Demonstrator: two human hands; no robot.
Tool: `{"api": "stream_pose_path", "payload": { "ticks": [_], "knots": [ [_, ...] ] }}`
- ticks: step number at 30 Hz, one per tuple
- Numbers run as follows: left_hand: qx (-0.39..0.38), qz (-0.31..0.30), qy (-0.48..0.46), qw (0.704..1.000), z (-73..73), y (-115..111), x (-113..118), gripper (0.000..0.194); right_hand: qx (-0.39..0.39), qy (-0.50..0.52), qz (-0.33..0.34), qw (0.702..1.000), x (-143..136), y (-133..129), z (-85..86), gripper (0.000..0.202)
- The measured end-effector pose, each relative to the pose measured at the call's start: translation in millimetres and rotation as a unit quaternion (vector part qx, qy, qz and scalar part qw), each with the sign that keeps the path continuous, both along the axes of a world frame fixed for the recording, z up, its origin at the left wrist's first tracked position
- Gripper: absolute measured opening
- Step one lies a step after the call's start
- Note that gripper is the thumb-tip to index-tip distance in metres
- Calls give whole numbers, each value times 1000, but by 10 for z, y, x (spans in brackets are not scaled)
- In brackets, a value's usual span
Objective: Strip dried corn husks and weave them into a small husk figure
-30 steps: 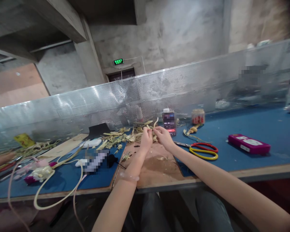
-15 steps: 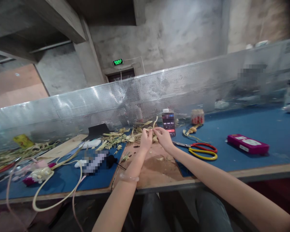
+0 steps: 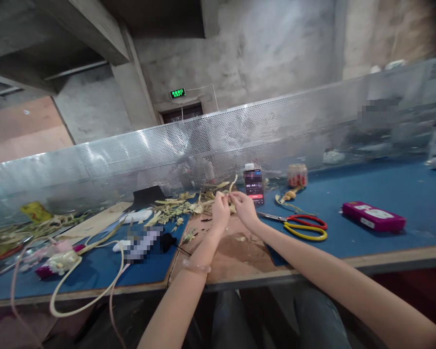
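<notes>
Both hands meet over the bare brown patch of the table. My left hand (image 3: pixel 221 212), with a translucent bangle (image 3: pixel 196 266) on its forearm, is closed in a pinch. My right hand (image 3: pixel 244 207) pinches beside it, the fingertips of the two nearly touching. Between them is a small pale piece of dried plant; the fingers mostly cover it. A curved pale plant strip (image 3: pixel 234 182) rises just behind the fingertips. A heap of dried plant pieces (image 3: pixel 172 206) lies beyond and to the left of my hands.
Red-and-yellow-handled scissors (image 3: pixel 305 228) lie right of my hands. A phone (image 3: pixel 253 186) with a timer stands behind them. Further right are a jar (image 3: pixel 297 175) and a magenta box (image 3: pixel 373 216). Looped cords (image 3: pixel 60 315) hang over the left front edge. A perforated metal screen (image 3: pixel 160 145) runs behind.
My hands stay in nearly the same place, still pinched together. The fingers shift very slightly around the small plant piece.
</notes>
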State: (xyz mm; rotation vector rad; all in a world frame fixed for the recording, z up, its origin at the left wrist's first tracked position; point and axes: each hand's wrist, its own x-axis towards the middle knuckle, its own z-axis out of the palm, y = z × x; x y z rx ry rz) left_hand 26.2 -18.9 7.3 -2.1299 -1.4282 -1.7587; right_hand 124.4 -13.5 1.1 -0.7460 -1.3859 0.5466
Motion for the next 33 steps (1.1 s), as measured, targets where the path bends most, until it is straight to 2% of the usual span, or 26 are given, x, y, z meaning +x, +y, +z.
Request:
{"api": "stream_pose_path", "payload": {
  "ticks": [7,16,21,29,33],
  "knots": [
    [-9,3,-1,1000,12,-14,-17,16,-1,-10,20,1000,28,5,-2,27],
    [-34,2,9,999,-17,58,-116,17,-47,-39,167,984,173,66,38,26],
    [-48,-25,12,998,-40,92,-107,16,-61,-61,232,969,201,82,41,31],
    [-73,-69,11,995,-38,86,-101,22,-69,-10,222,973,203,79,0,28],
    [-61,-76,12,995,-42,67,-101,24,-56,-30,156,986,182,80,-11,25]
  ]
}}
